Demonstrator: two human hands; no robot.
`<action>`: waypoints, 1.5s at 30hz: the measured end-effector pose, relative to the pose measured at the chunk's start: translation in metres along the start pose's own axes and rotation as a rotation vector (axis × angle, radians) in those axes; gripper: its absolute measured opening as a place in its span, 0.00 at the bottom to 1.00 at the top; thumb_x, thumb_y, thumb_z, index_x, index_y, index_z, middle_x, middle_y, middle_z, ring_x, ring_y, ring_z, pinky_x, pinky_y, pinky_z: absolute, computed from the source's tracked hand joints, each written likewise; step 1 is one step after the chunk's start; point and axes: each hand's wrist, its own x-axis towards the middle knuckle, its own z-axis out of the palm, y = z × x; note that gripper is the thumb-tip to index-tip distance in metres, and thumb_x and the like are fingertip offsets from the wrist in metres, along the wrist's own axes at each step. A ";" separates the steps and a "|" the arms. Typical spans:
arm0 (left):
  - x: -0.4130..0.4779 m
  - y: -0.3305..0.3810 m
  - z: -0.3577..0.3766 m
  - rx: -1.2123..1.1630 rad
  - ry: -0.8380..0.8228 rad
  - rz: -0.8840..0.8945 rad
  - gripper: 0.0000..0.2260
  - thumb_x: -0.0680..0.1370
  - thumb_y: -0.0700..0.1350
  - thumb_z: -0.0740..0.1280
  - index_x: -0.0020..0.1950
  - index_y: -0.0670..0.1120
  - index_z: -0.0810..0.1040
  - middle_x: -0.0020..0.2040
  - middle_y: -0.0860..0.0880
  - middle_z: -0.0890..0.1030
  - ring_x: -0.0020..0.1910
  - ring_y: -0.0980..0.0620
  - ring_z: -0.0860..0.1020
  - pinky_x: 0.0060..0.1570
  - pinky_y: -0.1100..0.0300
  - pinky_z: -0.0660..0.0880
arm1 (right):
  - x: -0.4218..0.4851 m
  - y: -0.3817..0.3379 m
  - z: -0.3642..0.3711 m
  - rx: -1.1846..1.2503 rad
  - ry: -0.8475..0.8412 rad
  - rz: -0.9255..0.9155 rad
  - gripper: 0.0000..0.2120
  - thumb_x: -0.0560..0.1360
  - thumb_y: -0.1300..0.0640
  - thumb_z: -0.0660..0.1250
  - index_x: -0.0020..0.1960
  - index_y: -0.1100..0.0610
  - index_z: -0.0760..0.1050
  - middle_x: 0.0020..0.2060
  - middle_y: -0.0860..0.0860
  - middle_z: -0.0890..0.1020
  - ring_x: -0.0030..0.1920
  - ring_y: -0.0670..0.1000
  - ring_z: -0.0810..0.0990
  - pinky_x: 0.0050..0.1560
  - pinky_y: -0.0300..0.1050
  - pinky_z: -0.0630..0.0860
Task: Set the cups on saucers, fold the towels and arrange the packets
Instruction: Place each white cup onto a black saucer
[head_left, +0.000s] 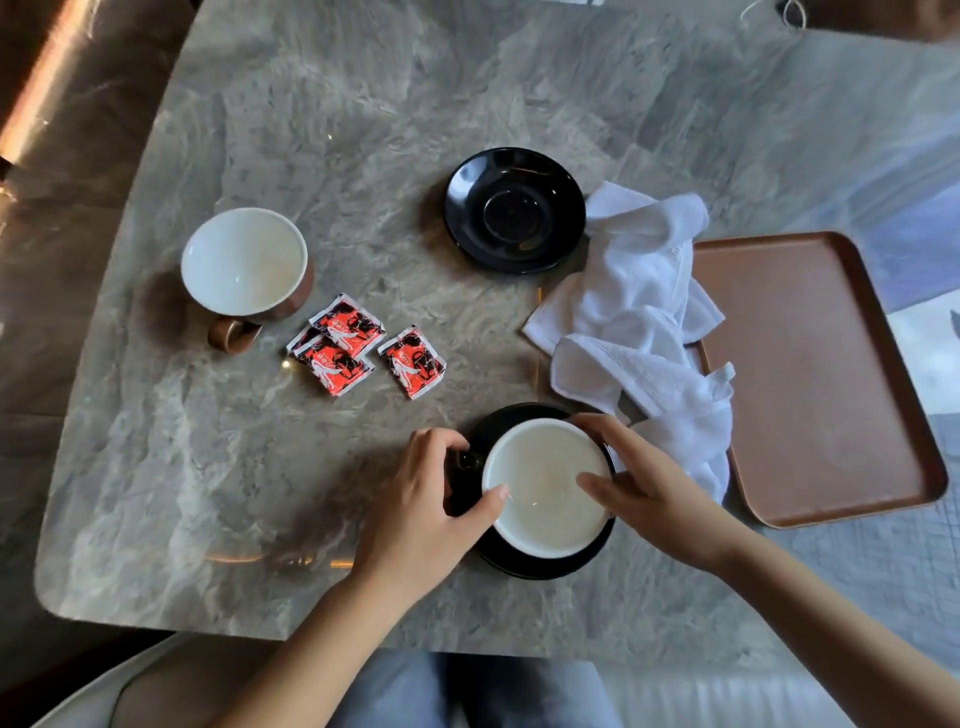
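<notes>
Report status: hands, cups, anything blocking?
Both hands on black cup over black saucer. Brown cup on bare table, far black saucer empty. Crumpled white towels overlap brown tray.

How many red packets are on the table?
3: two overlapping packets beside the brown cup, one packet apart to their right. More could hide under the towels.

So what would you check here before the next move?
1. Near cup on its saucer: ok, though it sits towards the near edge.
2. Left hand and right hand on that cup: both grip it, not yet free.
3. Far saucer empty for the second cup: ok.
4. Brown cup on a saucer: not ok, it stands on the table.
5. Towels folded: not ok, crumpled, partly over the tray.
6. Packets arranged: not ok, scattered.
</notes>
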 end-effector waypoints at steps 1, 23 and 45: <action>-0.001 -0.001 0.000 -0.004 -0.001 -0.012 0.21 0.68 0.58 0.68 0.55 0.50 0.70 0.52 0.54 0.74 0.47 0.56 0.72 0.46 0.61 0.69 | 0.000 -0.001 -0.001 -0.003 -0.022 0.007 0.18 0.76 0.60 0.66 0.63 0.48 0.68 0.50 0.39 0.76 0.40 0.33 0.76 0.40 0.29 0.72; 0.075 -0.070 -0.127 -0.806 0.498 -0.559 0.12 0.79 0.55 0.57 0.57 0.49 0.67 0.50 0.46 0.80 0.37 0.51 0.78 0.37 0.58 0.73 | 0.226 -0.131 0.069 0.181 -0.092 -0.077 0.16 0.80 0.54 0.59 0.67 0.55 0.66 0.56 0.51 0.74 0.32 0.54 0.79 0.35 0.52 0.81; 0.152 -0.035 -0.120 -0.558 0.332 -0.252 0.03 0.75 0.54 0.65 0.43 0.58 0.78 0.39 0.61 0.82 0.40 0.63 0.78 0.44 0.62 0.72 | 0.243 -0.125 0.011 0.455 0.018 0.001 0.15 0.78 0.66 0.58 0.63 0.55 0.64 0.54 0.54 0.76 0.37 0.52 0.83 0.41 0.51 0.84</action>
